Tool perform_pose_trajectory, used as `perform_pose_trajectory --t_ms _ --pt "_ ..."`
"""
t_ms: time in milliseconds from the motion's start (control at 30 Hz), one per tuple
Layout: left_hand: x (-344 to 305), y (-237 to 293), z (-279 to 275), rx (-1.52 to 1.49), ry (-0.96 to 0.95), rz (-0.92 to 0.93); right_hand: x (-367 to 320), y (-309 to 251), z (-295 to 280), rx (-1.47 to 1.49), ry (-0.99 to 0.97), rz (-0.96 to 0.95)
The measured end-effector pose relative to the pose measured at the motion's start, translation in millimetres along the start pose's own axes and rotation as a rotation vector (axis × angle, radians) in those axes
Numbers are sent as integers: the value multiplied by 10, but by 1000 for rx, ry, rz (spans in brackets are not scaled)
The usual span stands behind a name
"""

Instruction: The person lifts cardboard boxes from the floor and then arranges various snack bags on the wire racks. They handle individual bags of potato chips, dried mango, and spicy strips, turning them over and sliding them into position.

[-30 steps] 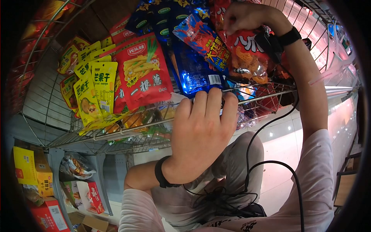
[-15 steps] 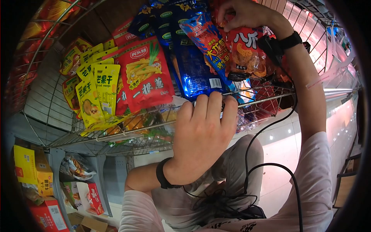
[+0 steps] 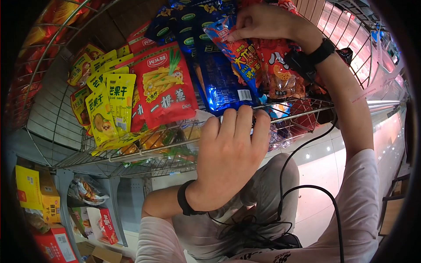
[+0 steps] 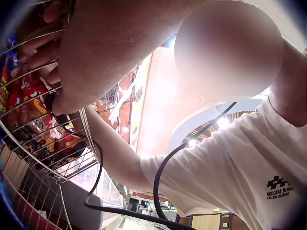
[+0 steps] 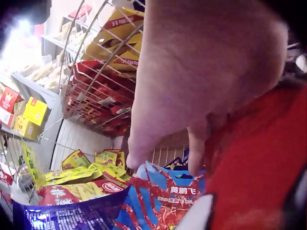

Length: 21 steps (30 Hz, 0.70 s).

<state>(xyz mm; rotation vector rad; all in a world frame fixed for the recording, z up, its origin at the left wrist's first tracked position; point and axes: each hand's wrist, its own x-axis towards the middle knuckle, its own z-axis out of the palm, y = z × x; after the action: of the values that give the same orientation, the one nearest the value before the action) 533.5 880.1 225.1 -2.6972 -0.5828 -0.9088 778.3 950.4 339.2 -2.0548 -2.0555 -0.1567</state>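
Note:
My left hand [image 3: 232, 158] grips the front rim [image 3: 298, 115] of a wire basket, fingers curled over it. At the top of the head view my right hand [image 3: 276, 25] is over a blue-and-red pack [image 3: 239, 55]. The right wrist view shows the right hand [image 5: 201, 72] with thumb and a finger apart at the top of that pack [image 5: 160, 196], not closed on it. Red snack bags [image 3: 283, 72] lie to its right; dark blue packs [image 3: 221, 81] stand to its left. In the left wrist view, the left hand [image 4: 110, 48] is large and close.
Red onion-snack packs [image 3: 162, 83] and yellow mango packs [image 3: 119, 98] fill the basket's left part. A black cable [image 3: 283, 175] hangs from the right wrist down to the lap. Shelves with boxes [image 3: 50, 208] are at lower left, and more red packs [image 5: 105, 100] behind basket wires.
The right hand has moved left, from above the red snack bags to the top of the blue-and-red pack. That pack stands more upright than a second ago. The left hand has stayed on the rim.

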Motion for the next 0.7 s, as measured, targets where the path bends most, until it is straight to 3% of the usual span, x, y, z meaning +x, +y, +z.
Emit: perform_pose_trajectory --t_ms 100,167,200,267,533,667,700 --pt "-2 -7 4 -4 4 1 -38 -323 -265 -150 -237 133" --pt "2 -5 8 -13 8 1 -8 -259 59 -158 -19 -94" --pt "5 -2 7 -7 7 1 6 -204 186 -157 -20 -91" --pt "9 0 11 -3 7 4 40 -95 368 -233 102 -263" --pt "4 -4 1 -19 5 0 138 25 344 -119 25 -219" --pt "-5 -13 13 3 5 5 116 -2 -8 185 13 -93" --pt "-6 -12 17 3 14 7 118 14 -25 258 143 -95"
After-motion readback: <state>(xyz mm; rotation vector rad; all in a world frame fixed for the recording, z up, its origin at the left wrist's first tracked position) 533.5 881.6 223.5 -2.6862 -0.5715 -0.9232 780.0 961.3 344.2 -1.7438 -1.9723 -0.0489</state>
